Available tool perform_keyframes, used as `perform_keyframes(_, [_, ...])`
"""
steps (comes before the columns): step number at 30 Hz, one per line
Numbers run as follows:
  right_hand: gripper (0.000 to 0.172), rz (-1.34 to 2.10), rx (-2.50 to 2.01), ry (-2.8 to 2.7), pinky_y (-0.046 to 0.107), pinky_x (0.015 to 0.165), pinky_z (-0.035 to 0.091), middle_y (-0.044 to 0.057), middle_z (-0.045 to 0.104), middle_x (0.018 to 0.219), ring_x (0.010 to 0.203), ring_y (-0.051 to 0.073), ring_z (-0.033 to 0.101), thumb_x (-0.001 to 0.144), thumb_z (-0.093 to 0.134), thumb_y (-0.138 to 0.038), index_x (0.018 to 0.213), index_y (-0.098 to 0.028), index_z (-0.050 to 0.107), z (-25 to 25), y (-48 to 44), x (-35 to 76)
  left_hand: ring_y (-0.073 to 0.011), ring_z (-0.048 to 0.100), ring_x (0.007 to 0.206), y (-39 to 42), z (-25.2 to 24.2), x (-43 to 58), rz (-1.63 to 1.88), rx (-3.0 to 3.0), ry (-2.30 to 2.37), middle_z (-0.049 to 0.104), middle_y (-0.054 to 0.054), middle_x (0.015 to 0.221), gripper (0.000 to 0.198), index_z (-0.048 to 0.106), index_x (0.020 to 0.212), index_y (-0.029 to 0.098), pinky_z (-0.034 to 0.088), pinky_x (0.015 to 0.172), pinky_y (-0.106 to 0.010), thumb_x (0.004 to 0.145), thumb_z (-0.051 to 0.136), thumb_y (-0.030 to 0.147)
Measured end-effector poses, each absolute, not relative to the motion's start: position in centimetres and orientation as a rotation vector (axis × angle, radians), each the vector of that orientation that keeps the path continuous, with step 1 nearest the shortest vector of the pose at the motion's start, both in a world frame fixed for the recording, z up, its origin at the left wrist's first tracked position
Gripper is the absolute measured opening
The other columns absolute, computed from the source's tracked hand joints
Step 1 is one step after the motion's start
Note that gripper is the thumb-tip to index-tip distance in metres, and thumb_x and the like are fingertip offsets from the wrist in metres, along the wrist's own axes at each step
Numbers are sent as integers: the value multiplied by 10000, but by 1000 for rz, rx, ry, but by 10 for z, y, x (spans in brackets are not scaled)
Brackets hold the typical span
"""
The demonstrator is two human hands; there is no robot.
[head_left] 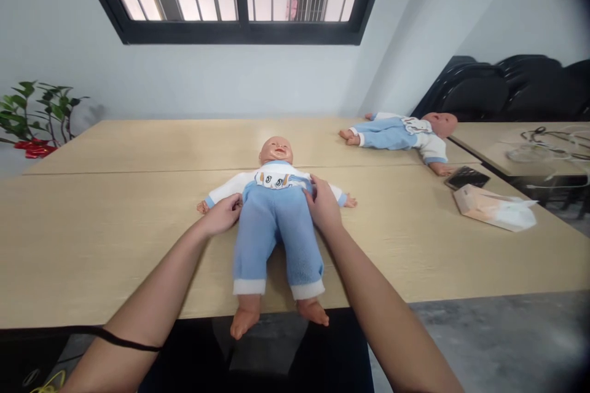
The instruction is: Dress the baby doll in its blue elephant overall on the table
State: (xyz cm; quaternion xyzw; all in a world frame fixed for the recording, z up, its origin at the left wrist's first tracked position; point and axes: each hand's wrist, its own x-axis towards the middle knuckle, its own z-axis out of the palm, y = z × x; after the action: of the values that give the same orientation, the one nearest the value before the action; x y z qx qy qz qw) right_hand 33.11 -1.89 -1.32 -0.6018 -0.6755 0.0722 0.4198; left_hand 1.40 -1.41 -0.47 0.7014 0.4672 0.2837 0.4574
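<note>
Leftward first: plant beyond the far corner of the table, well apart from the work. Next, left hand, fingers curled onto the waistband of the trousers, seemingly pinching the cloth at the hip. Centre: doll lying face up on the table, arms spread, feet hanging past the near edge. Then right hand, fingertips laid on the other side of the waistband; whether gripping or only resting, cannot tell. Judged as a waistband step, both sides taken at once. Calls for an even hold on both hips and a steady doll, given the overhanging feet. Further right, apart: second doll, phone, tissue pack.
</note>
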Motion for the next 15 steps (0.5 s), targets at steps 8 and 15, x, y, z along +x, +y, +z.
perform_keyframes(8, [492,165,-1541,-1769,476,976,510,164,685,1120,1048,308,632,986,481,-371,1412,-140,563,-20,-16,332,-153,538,657,-30,-7,52,1105,1276,1251,594,31,768,410,537,1008,217,458,635,-286,835,702,550])
perform_keyframes(15, [396,161,-1521,-1822,458,986,496,156,692,1164,1076,295,616,1006,452,-354,1309,-165,624,-17,-17,332,-253,702,886,-49,8,69,1001,893,1071,778,-89,1021,424,708,1042,188,553,795,-372,751,816,476])
